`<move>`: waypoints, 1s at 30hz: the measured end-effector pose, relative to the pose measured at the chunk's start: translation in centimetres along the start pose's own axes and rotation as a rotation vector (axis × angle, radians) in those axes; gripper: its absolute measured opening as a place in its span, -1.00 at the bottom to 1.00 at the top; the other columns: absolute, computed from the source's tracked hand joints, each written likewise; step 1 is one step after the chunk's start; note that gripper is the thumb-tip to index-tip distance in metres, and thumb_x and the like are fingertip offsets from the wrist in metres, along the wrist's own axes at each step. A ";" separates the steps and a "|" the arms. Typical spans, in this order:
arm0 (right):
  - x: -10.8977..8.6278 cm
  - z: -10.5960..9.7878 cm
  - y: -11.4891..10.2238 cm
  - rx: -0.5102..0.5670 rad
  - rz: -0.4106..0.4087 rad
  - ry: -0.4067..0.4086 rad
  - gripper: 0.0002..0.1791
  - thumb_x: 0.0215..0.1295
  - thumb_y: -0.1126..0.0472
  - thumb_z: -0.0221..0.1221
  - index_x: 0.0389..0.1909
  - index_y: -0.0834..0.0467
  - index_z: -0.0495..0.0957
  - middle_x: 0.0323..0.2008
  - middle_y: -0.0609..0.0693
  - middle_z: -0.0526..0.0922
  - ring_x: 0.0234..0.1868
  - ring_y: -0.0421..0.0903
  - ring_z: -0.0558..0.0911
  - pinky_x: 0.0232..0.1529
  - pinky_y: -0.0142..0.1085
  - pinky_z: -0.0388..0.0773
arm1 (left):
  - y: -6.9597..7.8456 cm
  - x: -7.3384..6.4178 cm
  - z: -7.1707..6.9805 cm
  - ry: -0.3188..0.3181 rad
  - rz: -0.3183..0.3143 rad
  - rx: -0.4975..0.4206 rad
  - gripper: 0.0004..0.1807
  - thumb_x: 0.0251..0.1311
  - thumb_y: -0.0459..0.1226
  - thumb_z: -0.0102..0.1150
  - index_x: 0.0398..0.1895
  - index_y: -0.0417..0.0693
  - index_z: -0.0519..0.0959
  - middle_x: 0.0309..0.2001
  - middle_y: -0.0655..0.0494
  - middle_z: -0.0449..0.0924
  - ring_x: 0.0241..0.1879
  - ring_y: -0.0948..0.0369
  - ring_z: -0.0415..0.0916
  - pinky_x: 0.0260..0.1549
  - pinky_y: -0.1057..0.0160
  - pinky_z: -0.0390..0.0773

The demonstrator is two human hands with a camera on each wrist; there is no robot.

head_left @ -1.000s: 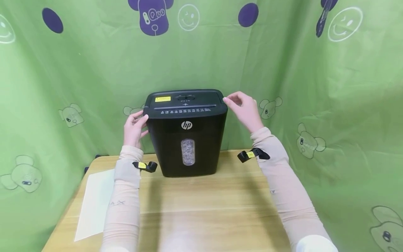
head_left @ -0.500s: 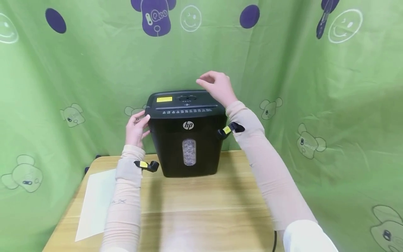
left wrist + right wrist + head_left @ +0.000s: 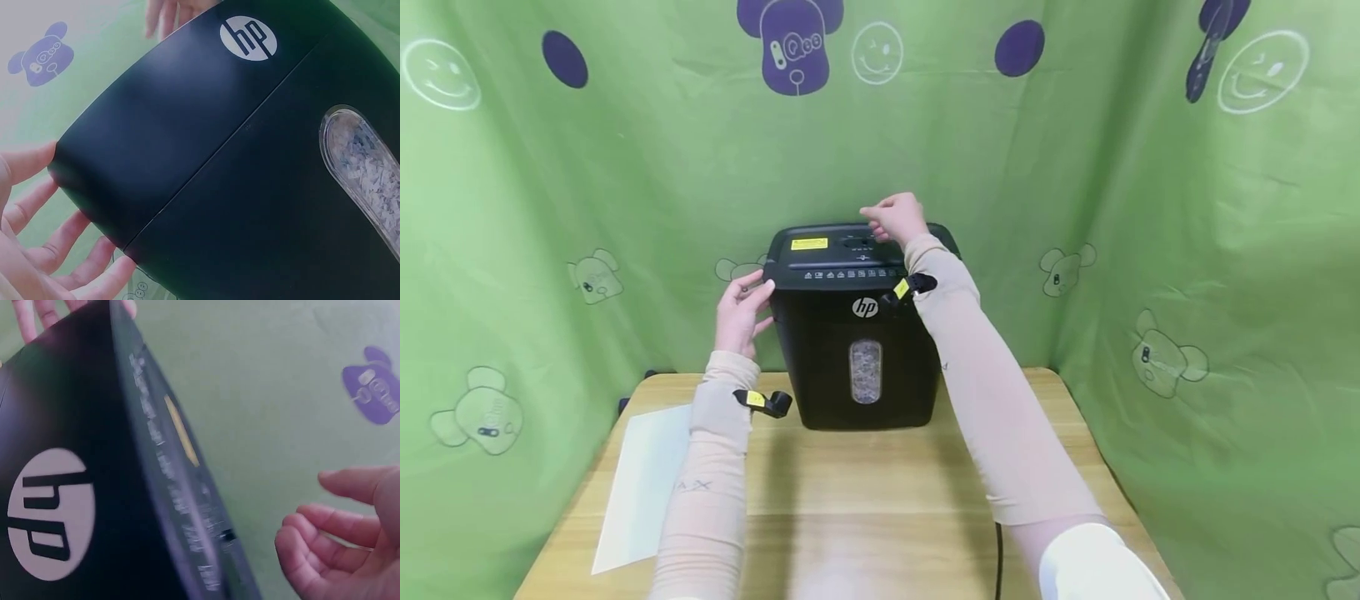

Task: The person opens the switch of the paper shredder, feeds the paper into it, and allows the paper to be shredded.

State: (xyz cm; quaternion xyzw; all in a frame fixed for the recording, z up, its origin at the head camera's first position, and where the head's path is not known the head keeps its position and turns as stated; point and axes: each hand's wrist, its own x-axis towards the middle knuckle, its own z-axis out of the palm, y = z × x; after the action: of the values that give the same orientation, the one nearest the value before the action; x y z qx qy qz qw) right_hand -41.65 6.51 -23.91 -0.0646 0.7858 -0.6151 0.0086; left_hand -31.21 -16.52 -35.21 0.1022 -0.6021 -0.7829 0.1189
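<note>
A black HP paper shredder (image 3: 812,350) stands upright on the wooden table, slotted top uppermost. Shredded paper shows through its front window (image 3: 865,372). My left hand (image 3: 741,315) touches its upper left side; in the left wrist view, the fingertips rest along that edge. Over the back of the shredder's top hovers my right hand (image 3: 898,217), by the slider switch. Its fingers are loosely bent and nothing is between them and the thumb, as the right wrist view shows with the right hand (image 3: 340,537) beside the top. The right forearm hides part of the shredder's right side.
A pale sheet of paper (image 3: 643,475) lies on the table (image 3: 827,533) at the left, partly under the left forearm. A black cable (image 3: 999,558) hangs by the right elbow. Green printed curtains (image 3: 955,150) enclose the back and sides.
My right hand has left the shredder's top right corner, moved left and up, then come down over the top. My left hand keeps its place on the side. The view has shifted slightly.
</note>
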 end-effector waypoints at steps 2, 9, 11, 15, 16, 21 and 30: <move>0.4 0.3 0.7 -0.019 0.067 0.007 -0.75 0.28 0.31 0.23 -0.11 0.40 0.55 -0.71 -0.07 0.49 -0.75 -0.28 0.40 -0.69 -0.53 0.40 | -0.2 0.0 0.0 -0.003 -0.009 -0.002 -0.50 0.22 -0.17 0.28 0.24 0.17 0.46 0.25 -0.01 0.42 0.20 0.02 0.49 0.21 0.01 0.46; 1.6 1.3 2.0 -0.261 0.162 0.115 -0.75 0.16 0.32 0.31 -0.16 0.34 0.62 -0.84 -0.11 0.48 -0.83 -0.32 0.43 -0.72 -0.55 0.42 | -0.3 -0.2 -0.3 0.018 0.000 -0.016 -0.53 0.20 -0.17 0.30 0.20 0.18 0.50 0.16 0.05 0.47 0.18 0.02 0.51 0.19 0.02 0.48; 1.8 1.7 1.9 -0.298 0.171 0.132 -0.73 0.13 0.31 0.34 -0.15 0.33 0.63 -0.85 -0.12 0.49 -0.82 -0.31 0.46 -0.69 -0.54 0.45 | -0.1 -0.3 -0.4 0.028 0.005 -0.019 -0.53 0.20 -0.17 0.30 0.20 0.19 0.50 0.14 0.08 0.48 0.19 0.02 0.51 0.20 0.02 0.46; 2.0 2.3 1.4 -0.342 0.189 0.126 -0.71 0.11 0.32 0.34 -0.13 0.33 0.62 -0.87 -0.12 0.48 -0.81 -0.30 0.48 -0.65 -0.53 0.48 | 0.3 -0.5 -0.9 0.038 0.017 -0.018 -0.53 0.21 -0.17 0.29 0.21 0.18 0.49 0.16 0.06 0.47 0.20 0.01 0.49 0.21 0.00 0.44; 2.1 2.5 1.3 -0.349 0.191 0.123 -0.71 0.11 0.32 0.34 -0.13 0.33 0.62 -0.88 -0.12 0.48 -0.82 -0.30 0.47 -0.66 -0.53 0.48 | 0.4 -0.5 -1.0 0.038 0.017 -0.015 -0.52 0.22 -0.17 0.28 0.22 0.18 0.48 0.18 0.06 0.47 0.21 0.01 0.49 0.22 0.00 0.44; 2.4 2.8 1.2 -0.375 0.206 0.115 -0.71 0.09 0.32 0.37 -0.15 0.32 0.63 -0.90 -0.11 0.48 -0.83 -0.29 0.47 -0.67 -0.53 0.48 | 0.4 -0.6 -1.3 0.041 0.017 -0.006 -0.53 0.23 -0.18 0.27 0.23 0.17 0.47 0.18 0.05 0.47 0.21 0.00 0.48 0.20 0.03 0.46; 1.5 2.7 0.9 -0.581 0.114 0.138 -0.81 0.09 0.20 0.39 -0.31 0.22 0.73 -0.89 -0.20 0.45 -0.85 -0.33 0.41 -0.50 -0.51 0.45 | 0.3 -0.8 -0.9 0.039 0.019 -0.022 -0.53 0.23 -0.19 0.26 0.23 0.15 0.47 0.03 0.16 0.50 0.18 0.02 0.51 0.15 0.07 0.48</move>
State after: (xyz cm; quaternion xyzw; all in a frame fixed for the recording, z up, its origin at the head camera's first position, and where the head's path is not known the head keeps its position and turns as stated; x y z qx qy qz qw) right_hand -43.00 3.90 -25.31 0.0219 0.9300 -0.3658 -0.0293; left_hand -30.20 -17.19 -35.18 0.1101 -0.5918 -0.7862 0.1393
